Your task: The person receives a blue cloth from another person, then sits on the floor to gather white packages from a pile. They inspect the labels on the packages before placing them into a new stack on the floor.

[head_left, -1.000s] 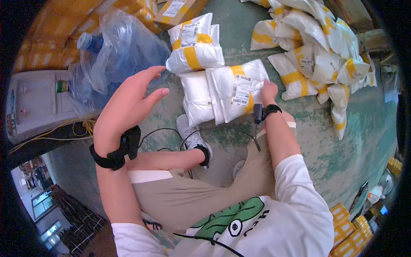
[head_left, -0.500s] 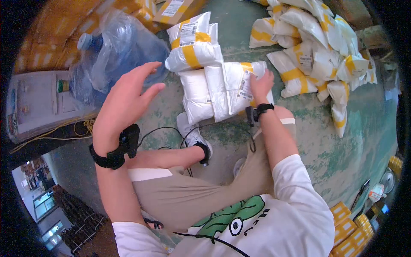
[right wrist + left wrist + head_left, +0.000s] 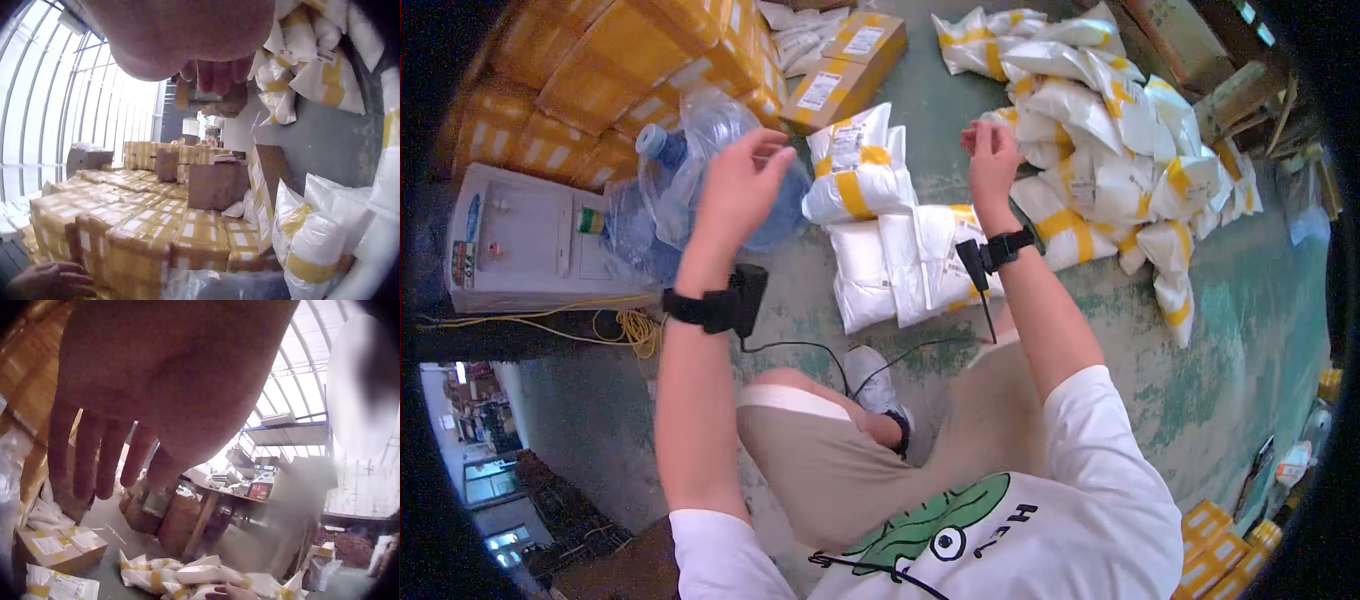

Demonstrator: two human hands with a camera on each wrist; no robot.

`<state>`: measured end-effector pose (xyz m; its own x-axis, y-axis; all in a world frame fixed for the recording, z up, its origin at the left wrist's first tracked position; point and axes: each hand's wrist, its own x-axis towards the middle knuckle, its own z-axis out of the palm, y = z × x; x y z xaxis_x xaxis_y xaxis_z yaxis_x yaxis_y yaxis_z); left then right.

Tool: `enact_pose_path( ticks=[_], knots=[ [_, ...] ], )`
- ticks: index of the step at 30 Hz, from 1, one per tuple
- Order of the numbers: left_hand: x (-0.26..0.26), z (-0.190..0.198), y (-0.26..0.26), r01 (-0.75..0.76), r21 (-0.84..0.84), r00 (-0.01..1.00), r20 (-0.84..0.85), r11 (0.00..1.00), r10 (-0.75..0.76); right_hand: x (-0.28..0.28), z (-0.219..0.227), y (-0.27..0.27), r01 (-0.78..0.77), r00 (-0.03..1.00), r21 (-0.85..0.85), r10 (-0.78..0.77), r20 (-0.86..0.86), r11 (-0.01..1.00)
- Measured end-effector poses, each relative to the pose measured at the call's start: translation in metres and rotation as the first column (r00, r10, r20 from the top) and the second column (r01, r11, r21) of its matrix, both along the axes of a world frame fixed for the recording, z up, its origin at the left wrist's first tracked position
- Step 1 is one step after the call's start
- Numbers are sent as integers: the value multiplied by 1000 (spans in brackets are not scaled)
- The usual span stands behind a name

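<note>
White plastic parcels with yellow tape (image 3: 855,190) lie grouped on the floor in front of the person, some overlapping. The left hand (image 3: 745,185) is raised over the wrapped blue water bottles, left of those parcels, its fingers loosely bent around nothing. Above the gap between the grouped parcels and the big parcel pile (image 3: 1090,110) hangs the right hand (image 3: 992,165), holding nothing, fingers loosely bent. In the left wrist view the left hand's (image 3: 144,394) fingers hang spread apart. The right wrist view has the right hand (image 3: 194,37) at the top, fingertips partly visible.
Taped cartons (image 3: 615,70) are stacked at the back left, with two labelled brown boxes (image 3: 845,75) beside them. Wrapped water bottles (image 3: 780,205) stand near a white cabinet (image 3: 520,235). A black cable (image 3: 800,347) runs between the wrists across the person's legs.
The right hand has left the labelled parcel and moved up and away from the body. The left hand has shifted right. The head view has tilted, showing more of the boxes behind.
</note>
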<state>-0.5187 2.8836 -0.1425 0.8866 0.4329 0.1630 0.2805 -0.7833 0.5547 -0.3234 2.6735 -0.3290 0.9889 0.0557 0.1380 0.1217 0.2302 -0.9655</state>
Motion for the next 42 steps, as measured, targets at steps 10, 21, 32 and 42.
enact_pose_path(
  ticks=[10,21,32,42],
  knots=[
    [-37,-192,72,-170,-130,862,-501,977,83,-7,-46,8,-123,965,-567,231,124,815],
    [-32,-305,79,-123,-343,782,-611,931,-122,18,-2,23,-88,692,-955,707,146,284],
    [4,-323,36,32,-457,482,-772,889,-414,39,-77,-12,-303,234,-781,752,-616,-546],
    [71,-230,-17,686,-74,310,-871,724,-382,162,8,-106,-448,877,-731,410,-249,514]
  ],
)
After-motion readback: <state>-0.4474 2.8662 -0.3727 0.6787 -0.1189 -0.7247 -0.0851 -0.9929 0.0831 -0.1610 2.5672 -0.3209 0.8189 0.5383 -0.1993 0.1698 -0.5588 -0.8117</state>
